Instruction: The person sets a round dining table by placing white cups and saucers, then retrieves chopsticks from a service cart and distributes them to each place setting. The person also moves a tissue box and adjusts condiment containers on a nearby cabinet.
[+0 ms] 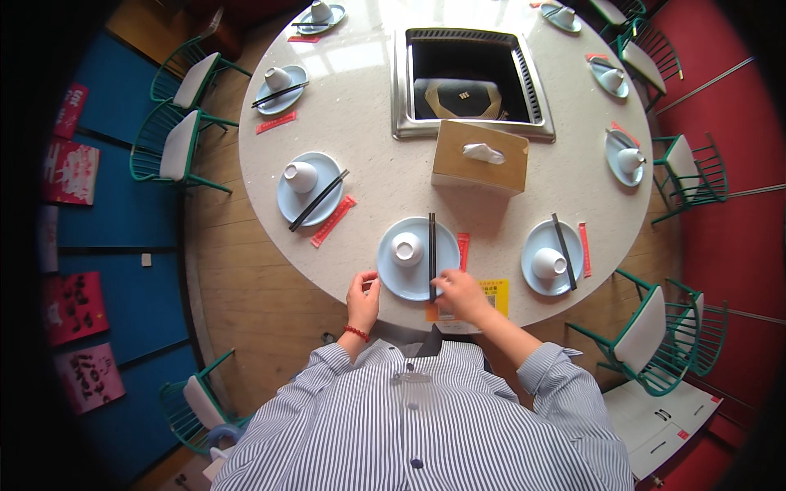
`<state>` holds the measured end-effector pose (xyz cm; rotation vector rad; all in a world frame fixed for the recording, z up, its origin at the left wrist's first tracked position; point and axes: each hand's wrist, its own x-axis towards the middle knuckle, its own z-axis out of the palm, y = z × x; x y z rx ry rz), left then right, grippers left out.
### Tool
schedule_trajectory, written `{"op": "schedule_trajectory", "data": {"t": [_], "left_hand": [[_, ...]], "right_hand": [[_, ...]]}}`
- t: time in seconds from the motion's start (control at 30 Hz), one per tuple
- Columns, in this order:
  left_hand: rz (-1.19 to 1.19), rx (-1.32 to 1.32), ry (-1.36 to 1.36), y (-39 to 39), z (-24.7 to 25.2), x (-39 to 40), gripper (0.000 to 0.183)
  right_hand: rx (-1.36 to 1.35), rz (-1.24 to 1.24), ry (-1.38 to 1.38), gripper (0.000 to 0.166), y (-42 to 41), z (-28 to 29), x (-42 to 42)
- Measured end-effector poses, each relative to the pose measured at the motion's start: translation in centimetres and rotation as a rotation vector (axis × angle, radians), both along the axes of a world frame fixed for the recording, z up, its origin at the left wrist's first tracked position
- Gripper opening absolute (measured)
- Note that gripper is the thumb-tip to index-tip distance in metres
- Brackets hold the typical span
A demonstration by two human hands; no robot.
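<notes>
A pale blue plate [393, 283] lies on the round table in front of me, with a white cup [406, 249] upside down on its left part. A pair of black chopsticks [432, 251] rests lengthwise over the plate's right side. The fingertips of my right hand [462, 297] are at the lower end of these chopsticks; whether they grip them is unclear. My left hand [363, 301], holding nothing, is beside the plate's lower left rim with its fingers curled and apart. A red paper packet [463, 250] lies right of the plate. Partly under my right forearm is a yellow printed card [502, 297].
Similar settings of plate, cup and chopsticks ring the table [368, 147], including a left plate [313, 208] and a right plate [541, 287]. Behind mine stands a tissue box [479, 153], near a metal-framed recess [402, 130]. Green chairs [642, 331] surround the table.
</notes>
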<state>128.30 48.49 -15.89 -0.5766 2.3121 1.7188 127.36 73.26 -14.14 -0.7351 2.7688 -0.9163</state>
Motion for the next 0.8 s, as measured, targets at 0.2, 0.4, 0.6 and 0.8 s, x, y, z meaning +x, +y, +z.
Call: {"op": "schedule_trajectory", "data": {"t": [0.2,0.4,0.6,0.8], "left_hand": [[0.018,0.032,-0.004,0.6,0.3,-0.3,0.019],[0.015,0.039,-0.017,0.2,0.8,-0.1,0.019],[0.013,0.049,-0.019,-0.1,1.3,0.1,0.019],[0.041,0.036,0.0,-1.2,0.4,0.4,0.018]], "right_hand": [[0.138,0.158,0.134,0.01,-2.3,-1.5,1.1],[0.099,0.154,0.137,0.012,-3.1,-2.3,1.5],[0.045,0.064,0.15,0.029,-2.7,-0.1,2.0],[-0.038,-0.073,0.067,0.034,-2.3,2.8,3.9]]}}
